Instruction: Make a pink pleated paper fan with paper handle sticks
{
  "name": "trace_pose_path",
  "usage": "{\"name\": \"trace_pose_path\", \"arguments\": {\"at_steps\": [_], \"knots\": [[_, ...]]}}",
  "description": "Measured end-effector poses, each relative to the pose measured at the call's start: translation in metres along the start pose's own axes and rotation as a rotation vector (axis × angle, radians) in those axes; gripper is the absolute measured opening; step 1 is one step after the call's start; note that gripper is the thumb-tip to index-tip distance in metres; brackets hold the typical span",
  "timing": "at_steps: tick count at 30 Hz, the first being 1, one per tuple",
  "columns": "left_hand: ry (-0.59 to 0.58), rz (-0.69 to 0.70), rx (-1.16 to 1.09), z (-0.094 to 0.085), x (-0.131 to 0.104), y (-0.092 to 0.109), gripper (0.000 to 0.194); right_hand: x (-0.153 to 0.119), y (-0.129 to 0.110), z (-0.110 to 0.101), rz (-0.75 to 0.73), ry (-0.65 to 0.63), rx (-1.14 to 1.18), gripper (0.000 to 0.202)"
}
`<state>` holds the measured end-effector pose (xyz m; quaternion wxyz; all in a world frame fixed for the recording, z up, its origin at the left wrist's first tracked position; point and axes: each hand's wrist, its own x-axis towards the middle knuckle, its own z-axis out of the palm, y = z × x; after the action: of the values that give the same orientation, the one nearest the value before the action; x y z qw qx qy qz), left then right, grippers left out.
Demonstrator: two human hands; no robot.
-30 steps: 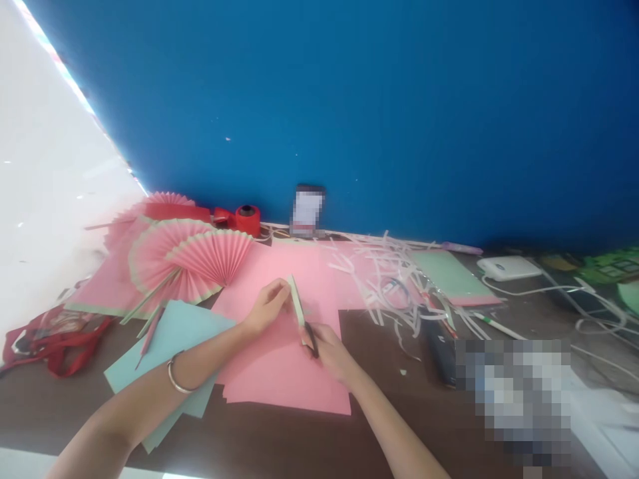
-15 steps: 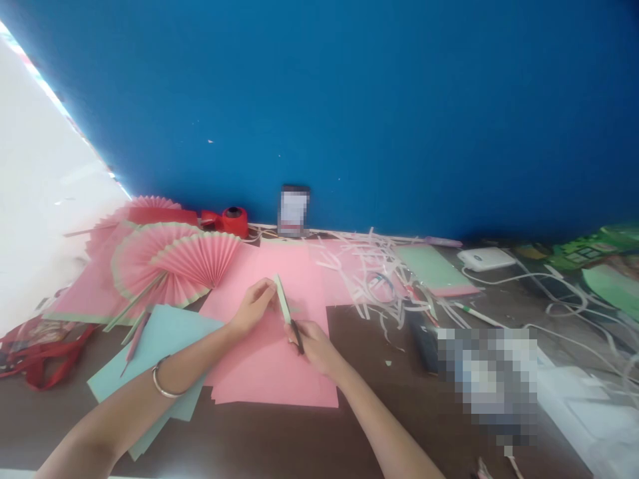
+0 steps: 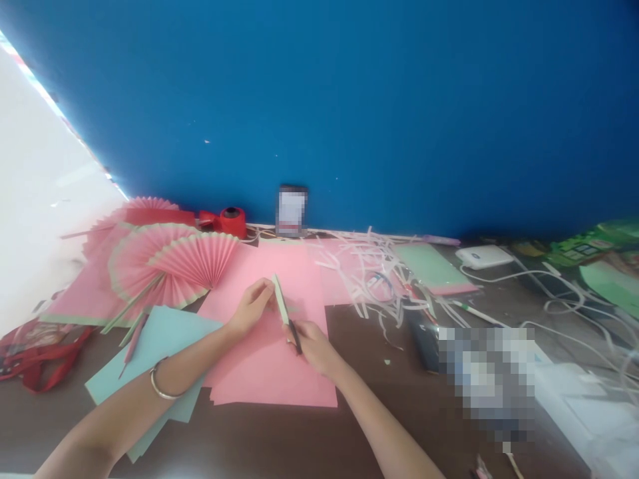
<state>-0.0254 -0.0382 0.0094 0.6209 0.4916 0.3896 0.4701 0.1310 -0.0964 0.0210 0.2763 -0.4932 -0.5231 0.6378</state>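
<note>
Left hand [image 3: 253, 305] pinches a pale green paper strip [image 3: 280, 297] near its far end, right hand [image 3: 314, 344] is wrapped around dark-handled scissors [image 3: 296, 338] at the near end, all over pink sheets [image 3: 274, 382]; pleated fans [image 3: 200, 256] sit far left.

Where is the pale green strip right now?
In the head view, the strip is just below the middle, over the pink paper, between the left hand and the right hand.
</note>
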Motion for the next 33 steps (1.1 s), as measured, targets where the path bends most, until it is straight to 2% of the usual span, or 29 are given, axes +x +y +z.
{"name": "trace_pose_path", "arguments": {"at_steps": [17, 33], "knots": [[0.004, 0.03, 0.057, -0.002, 0.001, -0.002, 0.033, -0.003, -0.015, 0.004, 0.032, 0.014, 0.001, 0.045], [0.003, 0.039, 0.076, 0.0, -0.001, 0.005, 0.034, -0.002, -0.013, 0.005, 0.078, 0.021, -0.005, 0.045]]}}
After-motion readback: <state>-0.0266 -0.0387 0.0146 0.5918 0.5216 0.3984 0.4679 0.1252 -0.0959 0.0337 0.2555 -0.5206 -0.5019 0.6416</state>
